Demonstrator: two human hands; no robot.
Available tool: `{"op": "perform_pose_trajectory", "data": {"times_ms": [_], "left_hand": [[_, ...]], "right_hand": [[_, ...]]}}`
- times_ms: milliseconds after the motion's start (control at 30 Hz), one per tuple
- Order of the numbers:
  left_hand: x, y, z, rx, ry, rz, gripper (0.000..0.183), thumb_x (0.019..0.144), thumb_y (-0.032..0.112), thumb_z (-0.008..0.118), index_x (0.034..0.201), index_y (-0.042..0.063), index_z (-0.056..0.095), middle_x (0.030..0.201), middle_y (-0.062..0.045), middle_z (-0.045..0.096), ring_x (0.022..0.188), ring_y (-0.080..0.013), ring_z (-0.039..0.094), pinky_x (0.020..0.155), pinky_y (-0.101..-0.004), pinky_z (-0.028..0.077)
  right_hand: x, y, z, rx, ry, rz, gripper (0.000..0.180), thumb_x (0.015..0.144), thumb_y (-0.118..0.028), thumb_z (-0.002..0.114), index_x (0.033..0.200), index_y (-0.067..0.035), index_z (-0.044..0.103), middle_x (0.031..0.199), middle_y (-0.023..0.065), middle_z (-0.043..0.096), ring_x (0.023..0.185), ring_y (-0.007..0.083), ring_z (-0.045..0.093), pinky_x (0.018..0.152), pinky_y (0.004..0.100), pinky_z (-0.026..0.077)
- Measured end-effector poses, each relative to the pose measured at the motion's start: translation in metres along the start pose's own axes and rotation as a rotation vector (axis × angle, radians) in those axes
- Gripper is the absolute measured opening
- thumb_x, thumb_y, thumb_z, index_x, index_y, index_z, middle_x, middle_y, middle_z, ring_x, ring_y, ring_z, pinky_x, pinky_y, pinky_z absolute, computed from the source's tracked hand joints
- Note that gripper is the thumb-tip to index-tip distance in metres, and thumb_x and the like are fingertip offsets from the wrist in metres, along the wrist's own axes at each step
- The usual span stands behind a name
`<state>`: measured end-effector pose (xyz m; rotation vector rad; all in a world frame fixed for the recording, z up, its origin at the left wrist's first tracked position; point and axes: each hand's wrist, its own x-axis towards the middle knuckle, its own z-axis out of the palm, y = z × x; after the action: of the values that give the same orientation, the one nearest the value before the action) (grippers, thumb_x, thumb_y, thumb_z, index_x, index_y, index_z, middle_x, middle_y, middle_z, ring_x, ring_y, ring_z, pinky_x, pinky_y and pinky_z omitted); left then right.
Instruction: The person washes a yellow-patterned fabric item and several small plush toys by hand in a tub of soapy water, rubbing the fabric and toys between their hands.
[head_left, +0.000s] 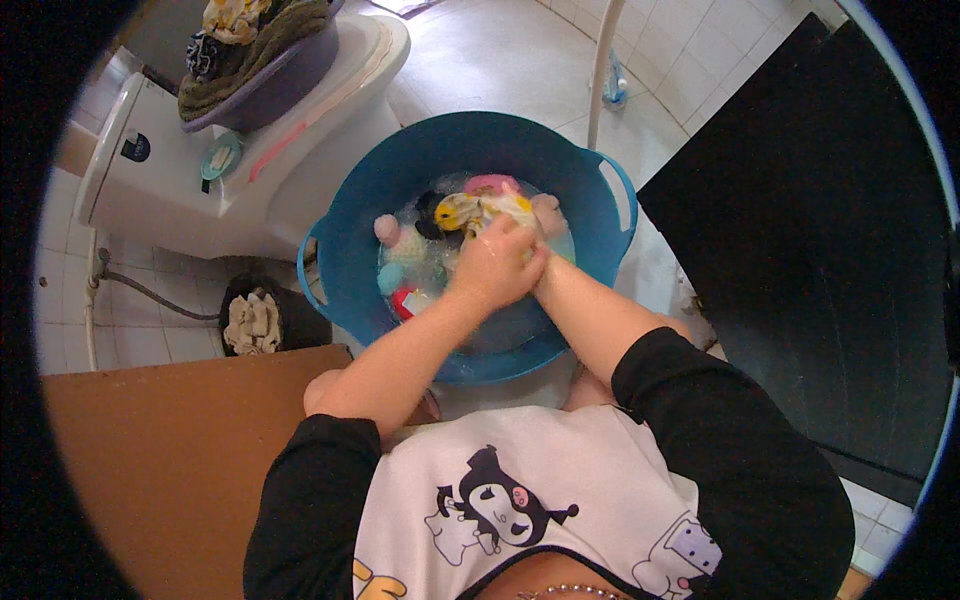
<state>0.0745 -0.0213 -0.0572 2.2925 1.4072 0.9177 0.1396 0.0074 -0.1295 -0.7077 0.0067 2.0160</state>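
Both my hands are together over a blue plastic tub (480, 135) of cloudy water. My left hand (496, 259) is closed on a wet white-and-yellow cloth item (472, 210), which bunches out beyond the fingers. Against it, my right hand (541, 259) grips the same item, its fingers mostly hidden by the left. Around them in the water lie a pink soft thing (491, 184), a pale pink plush piece (550, 214) and a black item (429, 214). Nearer the left wall are a cream knobbly soft toy (405, 247) and a red item with a white patch (405, 302).
A white toilet (330, 150) stands at the left, carrying a purple basin (285, 94) heaped with cloth. Beside it sits a black waste bin (300, 322) with crumpled paper. A brown board (187, 465) is at lower left, a large black panel (810, 247) at right. A pale hose (600, 82) hangs behind the tub.
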Motion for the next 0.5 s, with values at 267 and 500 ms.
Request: {"op": "perform_pose_trajectory", "data": {"times_ms": [267, 500], "left_hand": [[0.007, -0.005, 0.009, -0.289, 0.087, -0.242, 0.022, 0.072, 0.024, 0.055, 0.071, 0.003, 0.061, 0.069, -0.018, 0.058, 0.067, -0.0343, 0.057, 0.064, -0.0400, 0.045], [0.000, -0.115, -0.020, -0.187, 0.166, -0.582, 0.025, 0.077, 0.026, 0.054, 0.078, 0.003, 0.062, 0.080, -0.013, 0.062, 0.068, -0.0287, 0.058, 0.062, -0.0374, 0.045]], "right_hand": [[0.020, -0.014, -0.019, -0.202, -0.068, -0.155, 0.022, 0.083, -0.029, 0.047, 0.090, -0.010, 0.054, 0.084, 0.0061, 0.057, 0.072, 0.0210, 0.056, 0.065, 0.0360, 0.047], [-0.010, 0.005, 0.048, -0.411, -0.039, 0.091, 0.034, 0.086, -0.031, 0.042, 0.104, -0.004, 0.052, 0.104, 0.0075, 0.056, 0.093, 0.0227, 0.054, 0.082, 0.0348, 0.043]]}}
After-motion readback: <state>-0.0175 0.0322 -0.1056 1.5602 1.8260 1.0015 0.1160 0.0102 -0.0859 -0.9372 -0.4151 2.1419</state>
